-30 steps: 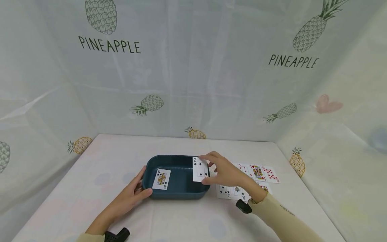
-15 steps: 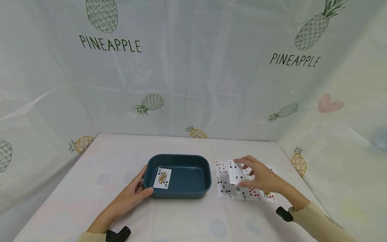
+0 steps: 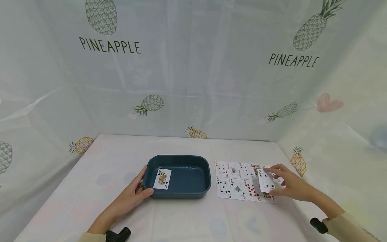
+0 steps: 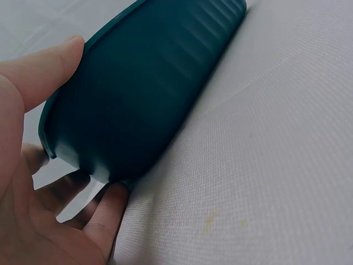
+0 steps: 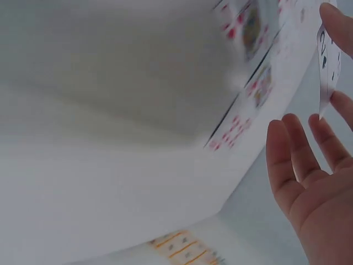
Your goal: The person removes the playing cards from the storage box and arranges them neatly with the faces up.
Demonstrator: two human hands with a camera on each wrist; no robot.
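A dark teal rectangular tray (image 3: 188,194) stands on the table, and my left hand (image 3: 131,198) holds its left end. In the left wrist view, the thumb lies at the rim of the tray (image 4: 127,94) and the fingers bend against its end wall. A queen of spades (image 3: 162,178) lies face up inside, at the left. My right hand (image 3: 293,185) pinches a playing card marked 2 with spades (image 3: 266,181) between thumb and fingers. That card hangs above the right part of two rows of face-up cards and hides some of them.
Right of the tray, the front row has a five of spades (image 3: 223,187), an ace of spades (image 3: 238,189) and red cards. Behind it are a six of diamonds (image 3: 222,168), a joker (image 3: 233,170) and others. Pineapple-printed sheeting (image 3: 193,74) rises behind the table.
My right hand has carried the 2 card from above the tray's right end rightward over the rows to their right side. The left hand and tray stay put.
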